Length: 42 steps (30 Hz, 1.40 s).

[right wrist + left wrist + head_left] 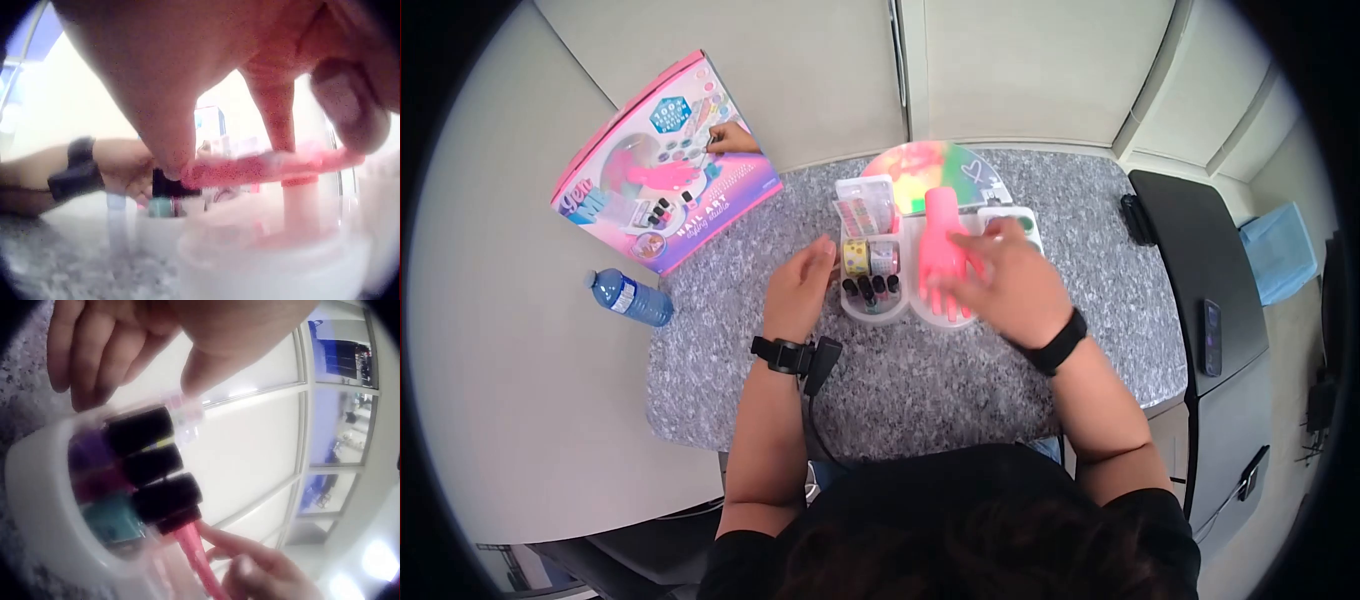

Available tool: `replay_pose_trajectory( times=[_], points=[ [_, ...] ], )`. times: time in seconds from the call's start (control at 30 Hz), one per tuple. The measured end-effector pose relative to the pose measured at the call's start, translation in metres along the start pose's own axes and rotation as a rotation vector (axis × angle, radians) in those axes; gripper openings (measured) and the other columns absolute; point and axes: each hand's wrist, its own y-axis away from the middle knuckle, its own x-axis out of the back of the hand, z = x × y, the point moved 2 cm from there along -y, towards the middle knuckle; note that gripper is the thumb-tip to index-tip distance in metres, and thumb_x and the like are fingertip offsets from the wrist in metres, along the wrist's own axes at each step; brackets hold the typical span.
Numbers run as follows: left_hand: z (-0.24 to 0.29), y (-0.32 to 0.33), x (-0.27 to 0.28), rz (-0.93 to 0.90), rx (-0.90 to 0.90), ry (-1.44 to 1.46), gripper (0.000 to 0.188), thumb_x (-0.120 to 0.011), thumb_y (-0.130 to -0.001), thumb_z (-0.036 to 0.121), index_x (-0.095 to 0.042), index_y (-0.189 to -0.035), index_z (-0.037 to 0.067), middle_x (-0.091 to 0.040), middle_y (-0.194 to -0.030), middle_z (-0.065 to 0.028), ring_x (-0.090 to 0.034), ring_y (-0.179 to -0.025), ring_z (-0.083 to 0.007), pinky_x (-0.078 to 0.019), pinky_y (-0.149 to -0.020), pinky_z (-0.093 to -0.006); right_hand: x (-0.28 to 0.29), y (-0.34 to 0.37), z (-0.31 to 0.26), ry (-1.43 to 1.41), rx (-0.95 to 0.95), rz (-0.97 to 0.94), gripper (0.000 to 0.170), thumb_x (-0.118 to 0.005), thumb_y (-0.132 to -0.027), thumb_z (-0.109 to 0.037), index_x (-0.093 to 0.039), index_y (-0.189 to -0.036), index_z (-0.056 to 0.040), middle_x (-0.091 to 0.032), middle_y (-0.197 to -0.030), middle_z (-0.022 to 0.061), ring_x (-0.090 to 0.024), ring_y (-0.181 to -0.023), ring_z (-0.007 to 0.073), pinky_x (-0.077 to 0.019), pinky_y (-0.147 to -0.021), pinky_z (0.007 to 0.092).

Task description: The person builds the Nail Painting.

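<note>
A pink plastic model hand (pixel 941 212) lies palm-level on a white nail-studio organizer (pixel 875 312), its fingers towards the person. My right hand (pixel 1025 288) grips it from above; in the right wrist view the thumb and a finger press on the pink plastic. My left hand (pixel 797 285) rests beside the organizer's left side, fingers loosely extended and holding nothing. Nearest to it are a yellow patterned roll (pixel 856 257) and small nail polish bottles (pixel 866 291) with black caps. In the left wrist view, a teal bottle (pixel 112 519) shows among them.
Behind the organizer stands a shiny rainbow half-round panel (pixel 920 170), with a clear holder of sheets (pixel 865 207) at left. The nail art box (pixel 670 165) and a water bottle (pixel 632 297) are further left. A black cabinet (pixel 1200 260) adjoins the speckled grey table (pixel 930 390).
</note>
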Motion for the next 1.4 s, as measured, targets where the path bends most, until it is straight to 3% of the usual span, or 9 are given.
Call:
replay_pose_trajectory(
  times=[0.13,0.23,0.3,0.33,0.43,0.63,0.8,0.93,1.4],
  points=[
    [-0.001,-0.01,0.008,-0.037,0.075,0.096,0.072,-0.058,-0.112,0.053,-0.049,-0.162,0.003,-0.071,-0.142,-0.0173,-0.071,-0.124,-0.0238,-0.0538,-0.106,-0.0368,0.032,-0.047,0.08,-0.71,-0.21,0.106,0.065,-0.072,-0.1,-0.053,-0.069,-0.145,-0.0063,-0.069,-0.129,0.0165,-0.07,-0.104,0.0284,-0.0545,-0.096,0.0341],
    [-0.006,-0.037,0.005,0.003,0.076,0.07,0.084,-0.052,-0.109,0.065,-0.041,-0.167,0.006,-0.063,-0.154,-0.0197,-0.064,-0.137,-0.0269,-0.0493,-0.112,-0.0402,0.026,-0.071,0.168,-1.002,-0.343,0.147,0.075,-0.064,-0.103,-0.062,-0.063,-0.149,-0.0032,-0.068,-0.138,0.0183,-0.069,-0.114,0.0292,-0.0558,-0.1,0.0372],
    [-0.003,-0.054,0.0,-0.083,0.157,0.239,0.089,-0.051,-0.107,0.071,-0.04,-0.166,0.006,-0.055,-0.16,-0.0222,-0.053,-0.148,-0.0307,-0.0432,-0.12,-0.0437,0.013,-0.082,0.212,-1.629,-0.515,-0.204,0.081,-0.057,-0.104,-0.066,-0.057,-0.15,0.0007,-0.063,-0.145,0.0252,-0.067,-0.124,0.0332,-0.0548,-0.109,0.0439],
    [-0.003,-0.064,-0.001,-0.076,0.151,0.239,0.089,-0.051,-0.107,0.071,-0.04,-0.166,0.006,-0.055,-0.16,-0.0222,-0.053,-0.148,-0.0307,-0.0432,-0.12,-0.0437,0.01,-0.077,0.207,-1.772,-0.503,-0.246,0.08,-0.054,-0.106,-0.063,-0.055,-0.146,0.0057,-0.059,-0.147,0.0322,-0.065,-0.131,0.0384,-0.052,-0.115,0.0502],
    [-0.006,-0.085,-0.004,-0.181,0.231,0.445,0.089,-0.05,-0.107,0.072,-0.042,-0.165,0.005,-0.055,-0.159,-0.0228,-0.056,-0.144,-0.0302,-0.044,-0.119,-0.0426,-0.009,-0.076,0.214,-1.916,-0.544,-0.286,0.081,-0.053,-0.107,-0.062,-0.053,-0.147,0.0087,-0.059,-0.147,0.0342,-0.063,-0.134,0.0423,-0.051,-0.116,0.0517],
    [-0.026,-0.104,0.0,-0.183,0.267,0.618,0.081,-0.06,-0.107,0.061,-0.046,-0.16,0.0,-0.064,-0.148,-0.0221,-0.064,-0.133,-0.0266,-0.0507,-0.113,-0.0388,-0.012,-0.076,0.222,-1.888,-0.489,-0.349,0.079,-0.052,-0.108,-0.059,-0.053,-0.145,0.0109,-0.06,-0.147,0.0348,-0.064,-0.135,0.0429,-0.0534,-0.114,0.0496],
    [-0.034,-0.131,0.001,-0.162,0.24,0.405,0.047,-0.068,-0.107,0.025,-0.062,-0.147,0.001,-0.076,-0.127,-0.0096,-0.073,-0.113,-0.0176,-0.0591,-0.096,-0.0296,-0.023,-0.079,0.229,-1.747,-0.529,-0.31,0.071,-0.052,-0.111,-0.052,-0.054,-0.144,0.0111,-0.066,-0.142,0.0315,-0.07,-0.128,0.0373,-0.0585,-0.109,0.0422],
    [-0.04,-0.157,0.001,-0.241,0.189,0.253,0.036,-0.067,-0.107,0.015,-0.07,-0.139,0.001,-0.077,-0.125,-0.0072,-0.074,-0.11,-0.0144,-0.059,-0.096,-0.0262,-0.018,-0.078,0.221,-1.589,-0.532,-0.291,0.062,-0.052,-0.113,-0.045,-0.057,-0.142,0.0099,-0.069,-0.141,0.0279,-0.074,-0.122,0.0311,-0.0614,-0.104,0.0377],
    [-0.02,-0.139,-0.011,-0.293,0.023,0.235,0.036,-0.064,-0.107,0.004,-0.067,-0.142,0.003,-0.077,-0.129,-0.0096,-0.075,-0.114,-0.0166,-0.0616,-0.094,-0.0294,-0.016,-0.074,0.226,-1.397,-0.321,-0.267,0.033,-0.07,-0.108,-0.02,-0.07,-0.137,-0.0028,-0.077,-0.13,0.0102,-0.075,-0.116,0.0172,-0.0586,-0.107,0.0321]
  ],
)
